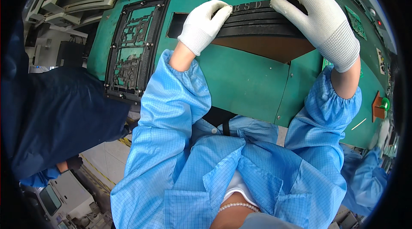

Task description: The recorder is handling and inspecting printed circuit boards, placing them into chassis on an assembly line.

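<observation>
Stack of black trays (pixel 257 21) at far edge of green bench (pixel 244 78), over opening with brown board (pixel 266 46). Left hand (pixel 204 25) curled on stack's left end, right hand (pixel 317 14) spread flat across right end; grip beneath not visible. Uneven pull judged liable to fan trays toward black frame (pixel 135 48) left of stack.

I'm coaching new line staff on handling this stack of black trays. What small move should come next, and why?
Probably lift the stack of black trays out of the opening in the green bench: the left hand and right hand already grip its two ends, gloved fingers curled over the top.
</observation>
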A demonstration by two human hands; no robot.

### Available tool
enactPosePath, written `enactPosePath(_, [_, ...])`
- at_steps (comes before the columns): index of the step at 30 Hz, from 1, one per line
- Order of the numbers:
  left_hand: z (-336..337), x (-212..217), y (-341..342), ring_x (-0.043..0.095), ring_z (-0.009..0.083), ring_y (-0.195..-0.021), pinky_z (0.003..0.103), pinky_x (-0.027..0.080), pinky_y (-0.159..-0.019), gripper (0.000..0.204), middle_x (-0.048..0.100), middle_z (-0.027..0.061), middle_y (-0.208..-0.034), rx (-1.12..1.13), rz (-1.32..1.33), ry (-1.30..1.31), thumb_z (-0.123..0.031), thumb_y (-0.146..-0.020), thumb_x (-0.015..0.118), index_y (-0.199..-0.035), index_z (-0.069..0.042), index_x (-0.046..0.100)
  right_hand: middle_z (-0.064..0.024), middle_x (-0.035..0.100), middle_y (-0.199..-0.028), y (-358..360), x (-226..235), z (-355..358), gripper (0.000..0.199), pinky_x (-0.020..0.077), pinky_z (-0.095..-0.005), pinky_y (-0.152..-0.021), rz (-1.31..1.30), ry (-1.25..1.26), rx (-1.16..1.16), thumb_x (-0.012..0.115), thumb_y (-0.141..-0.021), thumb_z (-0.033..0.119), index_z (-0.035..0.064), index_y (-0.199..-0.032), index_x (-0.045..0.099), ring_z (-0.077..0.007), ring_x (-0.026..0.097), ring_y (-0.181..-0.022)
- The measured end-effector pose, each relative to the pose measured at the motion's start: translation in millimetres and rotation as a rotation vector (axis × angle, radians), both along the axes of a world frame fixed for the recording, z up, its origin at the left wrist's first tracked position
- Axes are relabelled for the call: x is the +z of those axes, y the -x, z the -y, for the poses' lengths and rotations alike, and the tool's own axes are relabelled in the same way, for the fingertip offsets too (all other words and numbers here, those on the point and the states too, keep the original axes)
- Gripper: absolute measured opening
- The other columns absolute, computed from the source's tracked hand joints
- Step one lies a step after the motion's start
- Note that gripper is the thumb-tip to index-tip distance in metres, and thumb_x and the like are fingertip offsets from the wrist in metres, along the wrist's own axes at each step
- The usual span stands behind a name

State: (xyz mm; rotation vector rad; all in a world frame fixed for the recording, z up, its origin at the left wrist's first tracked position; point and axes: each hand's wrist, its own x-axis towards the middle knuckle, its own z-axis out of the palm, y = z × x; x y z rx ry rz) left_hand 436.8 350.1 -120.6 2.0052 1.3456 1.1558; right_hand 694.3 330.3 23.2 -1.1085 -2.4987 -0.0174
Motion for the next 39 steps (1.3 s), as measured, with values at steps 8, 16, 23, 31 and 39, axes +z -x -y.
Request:
enactPosePath(8, [-0.8,4.5,0.0,0.069,0.0226,-0.092,0.031,0.053,-0.085,0.030,0.073,0.0146,-0.102,0.004,-0.056,-0.013,-0.025,-0.101,0.062,-0.110,0.003,0.070,-0.0162,0.070,-0.110,0.4,1.0,-0.5,0.035,0.0525,-0.0389,-0.096,0.003,-0.012,-0.004,0.063,-0.098,0.029,0.0036,-0.121,0.068,-0.0322,0.067,-0.105])
enactPosePath(16, [-4.6,4.9,-6.0,0.068,0.0345,-0.094,0.039,0.053,-0.084,0.032,0.071,0.0175,-0.100,-0.014,-0.007,-0.038,-0.032,-0.099,0.061,-0.104,-0.002,0.071,-0.0168,0.069,-0.107,-6.0,-4.1,-4.5,0.033,0.0525,-0.0398,-0.092,-0.026,-0.041,-0.013,0.065,-0.096,0.025,0.0024,-0.119,0.068,-0.0342,0.067,-0.102])
enactPosePath(23, [2.2,5.2,-1.8,0.069,0.0252,-0.092,0.033,0.053,-0.084,0.028,0.071,0.0157,-0.100,0.001,-0.048,-0.025,-0.024,-0.101,0.062,-0.109,0.001,0.069,-0.0179,0.069,-0.096,-0.2,-10.1,-2.3,0.031,0.0540,-0.0442,-0.084,-0.112,-0.109,0.032,0.065,-0.094,0.030,0.0019,-0.105,0.069,-0.0366,0.067,-0.093])
enactPosePath(31, [6.1,9.4,-1.1,0.069,0.0315,-0.095,0.037,0.053,-0.085,0.027,0.071,0.0171,-0.101,0.013,-0.027,-0.007,-0.025,-0.100,0.062,-0.106,0.000,0.070,-0.0161,0.067,-0.093,2.3,-11.3,-2.5,0.028,0.0536,-0.0441,-0.083,-0.042,-0.097,-0.012,0.069,-0.091,0.026,0.0026,-0.105,0.069,-0.0357,0.066,-0.094])
enactPosePath(39, [1.3,4.3,-0.3,0.069,0.0294,-0.094,0.035,0.053,-0.085,0.027,0.071,0.0170,-0.102,0.011,0.011,0.040,-0.023,-0.100,0.062,-0.108,0.001,0.070,-0.0162,0.068,-0.092,0.5,-15.1,-2.5,0.028,0.0542,-0.0444,-0.082,-0.070,-0.125,-0.039,0.070,-0.091,0.029,0.0039,-0.104,0.070,-0.0357,0.066,-0.091])
